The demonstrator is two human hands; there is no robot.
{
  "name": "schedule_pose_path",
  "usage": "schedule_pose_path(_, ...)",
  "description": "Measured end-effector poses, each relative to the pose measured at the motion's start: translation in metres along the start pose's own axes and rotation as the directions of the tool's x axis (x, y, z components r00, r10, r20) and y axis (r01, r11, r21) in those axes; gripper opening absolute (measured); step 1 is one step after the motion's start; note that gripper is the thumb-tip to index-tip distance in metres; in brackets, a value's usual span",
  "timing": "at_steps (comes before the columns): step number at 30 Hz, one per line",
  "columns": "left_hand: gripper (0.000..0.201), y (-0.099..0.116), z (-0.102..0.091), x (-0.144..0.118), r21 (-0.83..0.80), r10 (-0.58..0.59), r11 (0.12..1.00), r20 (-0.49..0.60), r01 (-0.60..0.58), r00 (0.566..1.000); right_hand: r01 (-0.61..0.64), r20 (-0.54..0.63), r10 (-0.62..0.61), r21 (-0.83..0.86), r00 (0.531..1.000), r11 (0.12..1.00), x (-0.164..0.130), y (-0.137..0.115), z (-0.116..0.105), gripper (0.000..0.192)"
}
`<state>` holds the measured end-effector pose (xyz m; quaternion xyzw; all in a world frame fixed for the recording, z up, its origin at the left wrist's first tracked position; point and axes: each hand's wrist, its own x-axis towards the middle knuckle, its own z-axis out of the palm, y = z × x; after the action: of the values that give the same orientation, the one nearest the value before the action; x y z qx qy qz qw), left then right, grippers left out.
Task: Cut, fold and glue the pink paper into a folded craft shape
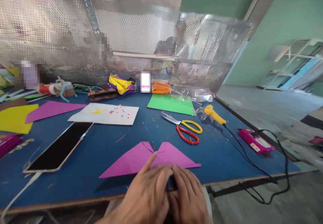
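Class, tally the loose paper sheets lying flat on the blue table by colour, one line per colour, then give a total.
Magenta: 2, the folded sheet under the left hand and right hand, and one far left
Yellow: 1
White: 1
Green: 1
Total: 5

This looks like a craft room. A blue table (101,150) holds coloured paper sheets (172,104), with scissors (185,129) and a yellow glue gun (213,114) beside them. A metal screen full of holes (50,32) stands behind the table.
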<state>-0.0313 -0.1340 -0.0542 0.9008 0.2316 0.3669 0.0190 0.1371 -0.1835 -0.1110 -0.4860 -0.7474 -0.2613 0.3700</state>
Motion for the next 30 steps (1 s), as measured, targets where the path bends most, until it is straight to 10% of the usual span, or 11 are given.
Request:
schedule_pose_path(9, 0.008, -0.012, -0.033, 0.000, 0.131, -0.332, 0.930, -0.100, 0.344, 0.938, -0.111, 0.191, 0.106, 0.015, 0.976, 0.994, 0.006, -0.008, -0.012, 0.041)
schedule_pose_path(30, 0.020, -0.028, -0.028, 0.010, 0.009, -0.466, 0.883, 0.109, 0.468, 0.878, -0.169, 0.261, 0.159, 0.014, 0.952, 0.986, 0.006, -0.010, -0.014, 0.043)
